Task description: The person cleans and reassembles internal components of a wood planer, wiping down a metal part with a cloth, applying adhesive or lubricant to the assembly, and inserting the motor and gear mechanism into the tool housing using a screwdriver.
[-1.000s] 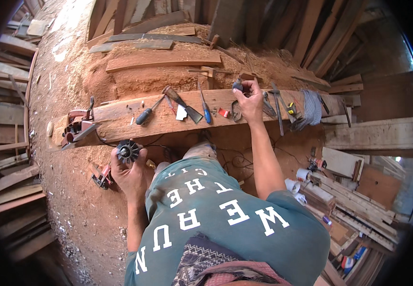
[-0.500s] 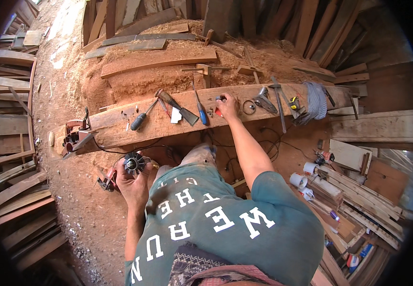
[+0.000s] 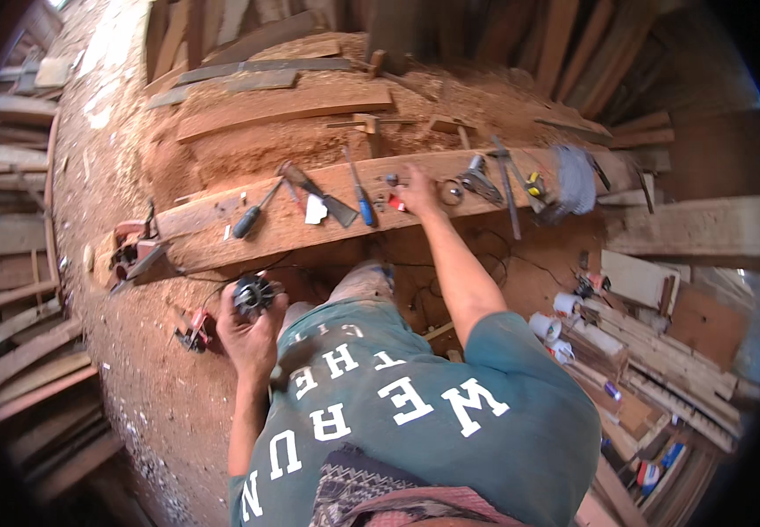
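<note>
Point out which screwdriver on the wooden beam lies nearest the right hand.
The blue-handled metal screwdriver; the dark-handled screwdriver lies farther left, beyond the wide-bladed tool.

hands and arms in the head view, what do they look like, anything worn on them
The left hand and right hand are gloveless, with bare forearms. The right sleeve is short and dark green, part of a shirt with white letters.

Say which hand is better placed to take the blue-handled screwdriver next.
Probably the right hand: it looks empty and is near the blue-handled screwdriver on the wooden beam; the left hand holds a black finned part.
</note>
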`<state>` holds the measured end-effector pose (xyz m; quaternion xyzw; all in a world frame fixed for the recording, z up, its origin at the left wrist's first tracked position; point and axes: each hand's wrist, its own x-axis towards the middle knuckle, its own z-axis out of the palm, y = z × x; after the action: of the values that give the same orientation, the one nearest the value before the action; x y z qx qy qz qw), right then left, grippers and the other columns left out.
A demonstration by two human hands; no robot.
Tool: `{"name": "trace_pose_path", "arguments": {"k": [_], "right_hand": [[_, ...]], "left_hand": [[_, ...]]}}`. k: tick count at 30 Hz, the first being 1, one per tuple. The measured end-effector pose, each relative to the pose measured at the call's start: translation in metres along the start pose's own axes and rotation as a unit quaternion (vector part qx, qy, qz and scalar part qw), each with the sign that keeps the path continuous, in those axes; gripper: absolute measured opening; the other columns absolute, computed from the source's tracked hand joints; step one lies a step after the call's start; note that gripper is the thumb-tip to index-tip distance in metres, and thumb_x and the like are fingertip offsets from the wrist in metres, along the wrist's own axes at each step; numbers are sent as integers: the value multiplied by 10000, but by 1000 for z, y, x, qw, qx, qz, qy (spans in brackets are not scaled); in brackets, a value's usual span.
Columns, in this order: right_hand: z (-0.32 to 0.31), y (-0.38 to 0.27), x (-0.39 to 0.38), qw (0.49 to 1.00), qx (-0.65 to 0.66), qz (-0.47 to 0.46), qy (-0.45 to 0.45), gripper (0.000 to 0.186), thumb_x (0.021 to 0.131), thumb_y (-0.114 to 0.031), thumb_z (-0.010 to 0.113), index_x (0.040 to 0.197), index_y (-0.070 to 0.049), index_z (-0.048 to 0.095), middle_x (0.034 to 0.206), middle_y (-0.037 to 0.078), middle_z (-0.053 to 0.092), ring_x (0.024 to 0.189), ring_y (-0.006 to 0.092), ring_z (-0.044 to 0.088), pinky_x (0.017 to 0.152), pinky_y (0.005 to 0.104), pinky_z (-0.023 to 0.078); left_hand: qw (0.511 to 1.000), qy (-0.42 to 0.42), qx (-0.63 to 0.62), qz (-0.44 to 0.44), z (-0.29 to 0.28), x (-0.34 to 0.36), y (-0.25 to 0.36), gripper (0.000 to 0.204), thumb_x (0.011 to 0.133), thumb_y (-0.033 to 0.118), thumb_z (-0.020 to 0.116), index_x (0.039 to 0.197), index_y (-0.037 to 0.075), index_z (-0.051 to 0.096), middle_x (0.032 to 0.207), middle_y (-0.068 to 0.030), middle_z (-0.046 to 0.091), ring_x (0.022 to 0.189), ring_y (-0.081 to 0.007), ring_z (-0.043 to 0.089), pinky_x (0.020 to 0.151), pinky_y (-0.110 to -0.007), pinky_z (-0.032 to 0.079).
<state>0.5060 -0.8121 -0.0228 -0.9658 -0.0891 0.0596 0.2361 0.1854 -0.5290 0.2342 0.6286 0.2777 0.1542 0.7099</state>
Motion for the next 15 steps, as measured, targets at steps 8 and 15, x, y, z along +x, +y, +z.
{"name": "trace_pose_path", "arguments": {"k": [8, 15], "right_hand": [[-156, -211, -93, 926, 245, -281, 62, 360, 853, -89, 770, 1206, -53, 710, 1291, 168, 669, 1242, 369, 624, 1105, 463, 482], [-226, -306, -161, 841, 253, -477, -40, 484, 774, -141, 870, 1235, -108, 723, 1411, 155, 595, 1328, 374, 529, 1171, 512, 415]], "left_hand": [[999, -10, -31, 15, 5, 6, 6, 397, 887, -38, 847, 1237, 21, 670, 1050, -7, 741, 980, -91, 687, 890, -265, 552], [991, -30, -71, 108, 11, 14, 12, 372, 879, -65, 820, 1207, 23, 668, 1132, -48, 709, 1028, -127, 679, 893, -278, 560]]}}
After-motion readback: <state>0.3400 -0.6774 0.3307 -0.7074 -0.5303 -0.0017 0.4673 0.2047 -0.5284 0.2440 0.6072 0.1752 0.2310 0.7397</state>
